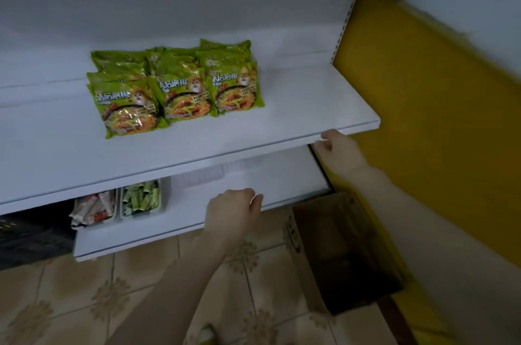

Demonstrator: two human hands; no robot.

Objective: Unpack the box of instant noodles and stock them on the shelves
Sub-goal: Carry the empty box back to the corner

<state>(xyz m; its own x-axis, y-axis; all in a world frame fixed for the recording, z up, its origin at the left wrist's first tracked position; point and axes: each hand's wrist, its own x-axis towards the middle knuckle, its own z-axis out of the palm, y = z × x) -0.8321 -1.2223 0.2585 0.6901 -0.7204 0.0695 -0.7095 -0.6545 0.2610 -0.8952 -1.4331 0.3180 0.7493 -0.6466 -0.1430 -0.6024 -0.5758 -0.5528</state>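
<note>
Noodle packets: three overlapping rows of green packs lying flat on the upper shelf, left of centre.
Left hand: back upward, fingers loosely curled, nothing seen in it, over the lower shelf front edge.
Right hand: fingers curled at the upper shelf's front edge, near its right end; whether it grips cannot be told.
Open room: bare shelf right of the packs.
Box: on the floor under the right arm, open.
Packs to hands: well apart, up and left of both.
</note>
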